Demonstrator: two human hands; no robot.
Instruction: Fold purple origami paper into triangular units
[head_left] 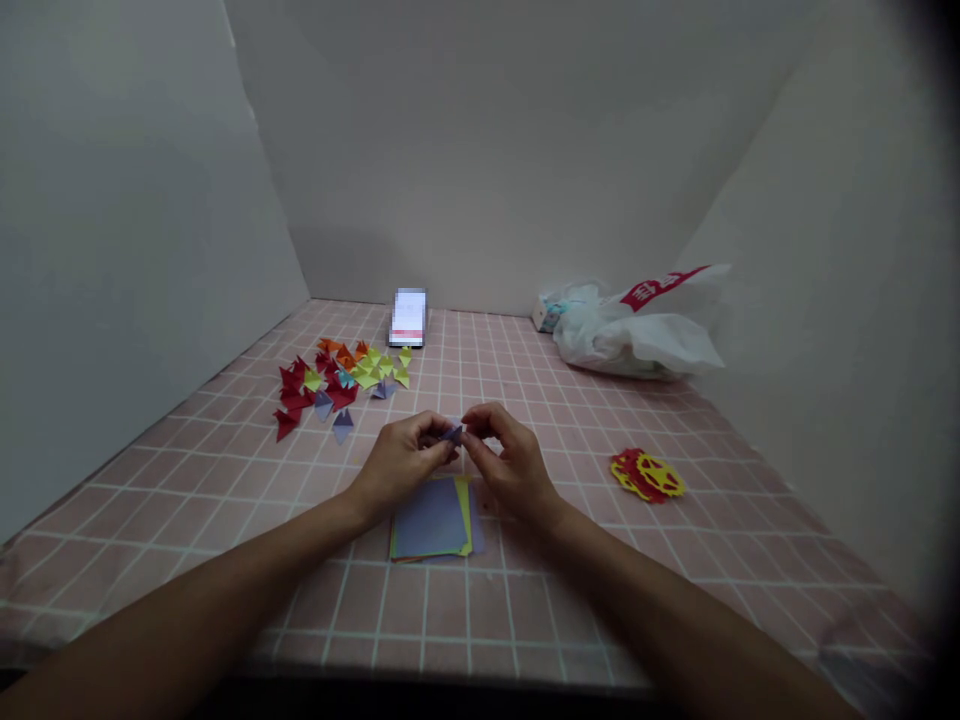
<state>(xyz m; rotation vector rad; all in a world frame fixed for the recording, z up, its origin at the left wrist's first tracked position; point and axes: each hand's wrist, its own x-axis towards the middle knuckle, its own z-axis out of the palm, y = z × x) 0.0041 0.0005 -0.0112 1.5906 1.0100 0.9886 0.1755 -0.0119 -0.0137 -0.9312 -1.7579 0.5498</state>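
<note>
Where the two forearms converge at the centre of the frame, one small purple folded paper [453, 436], held above the table, its far details too small to tell.

Left hand [405, 455]: half closed, fingers curled inward; thumb and forefinger pinch the purple piece from its left side.

Right hand [511, 460]: partly curled, palm turned inward; thumb and forefinger tips drawn nearly together, closed on the right tip of the same piece.

Paper stack [429, 522], lower centre, just below the hands: square sheets, purple uppermost, yellow showing at the right and bottom edges, a trace of orange beneath; lying flat, slightly askew.

Folded paper pieces [341, 393], left of centre: a loose group, pointed, in red, orange, yellow, purple and one light blue; some touching or overlapping, others apart.

Phone [409, 317], above that group: propped upright, screen lit, content blurred.

Cut-outs [646, 474], right of centre: red and yellow, openwork, overlapping in a flat pile.

Plastic bag [637, 335], upper right: white, crumpled, red marking; small box [541, 313] at its left end.

Tablecloth [375, 620]: pink, white grid, beneath everything listed.
</note>
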